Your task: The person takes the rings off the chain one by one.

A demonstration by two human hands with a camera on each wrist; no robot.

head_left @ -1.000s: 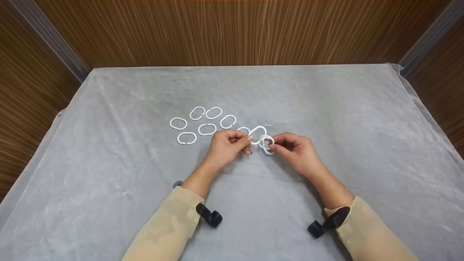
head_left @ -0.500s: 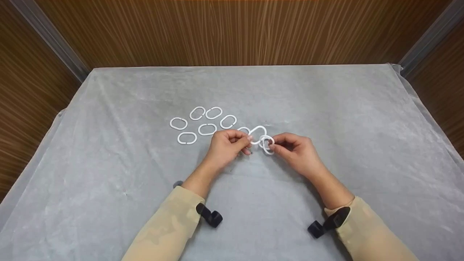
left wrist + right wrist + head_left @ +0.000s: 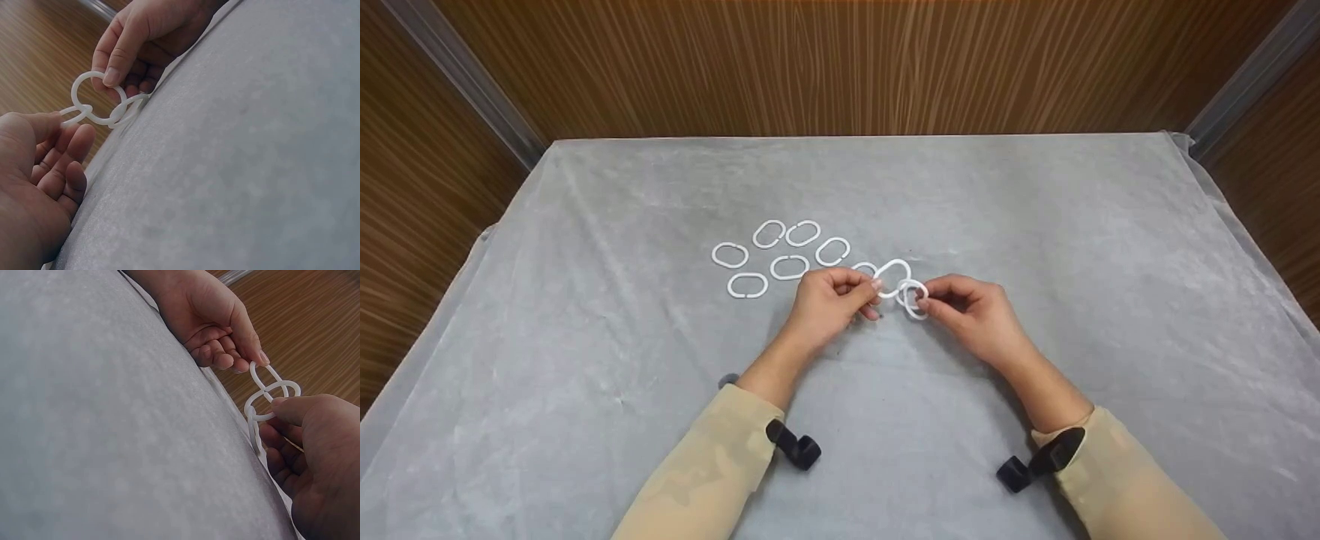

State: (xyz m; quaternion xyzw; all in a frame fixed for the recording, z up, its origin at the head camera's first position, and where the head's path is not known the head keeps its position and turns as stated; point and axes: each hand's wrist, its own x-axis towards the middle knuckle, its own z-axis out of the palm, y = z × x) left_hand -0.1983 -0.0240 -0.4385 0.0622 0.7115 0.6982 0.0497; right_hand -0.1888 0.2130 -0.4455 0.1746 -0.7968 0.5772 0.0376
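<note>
Between thumb and forefinger, my left hand [image 3: 832,300] pinches one end of a white oval plastic chain link [image 3: 894,262]. My right hand [image 3: 975,311] pinches a second white link [image 3: 75,90], into which the left-hand link is hooked. From this second link a third white link [image 3: 253,433] hangs down toward the cloth, as both wrist views show. The three form a short chain between the hands, close over the table. In the head view, the fingertips cover part of the held ends.
Several loose white links [image 3: 747,286] lie flat on the grey cloth [image 3: 660,375], left of and beyond my left hand. One link [image 3: 864,267] lies partly hidden behind that hand. A wood-grain panel [image 3: 840,67] stands along the table's back edge.
Both hands keep nearly the same place and grip. The link in my left hand has shifted very slightly; the loose links lie as before.
</note>
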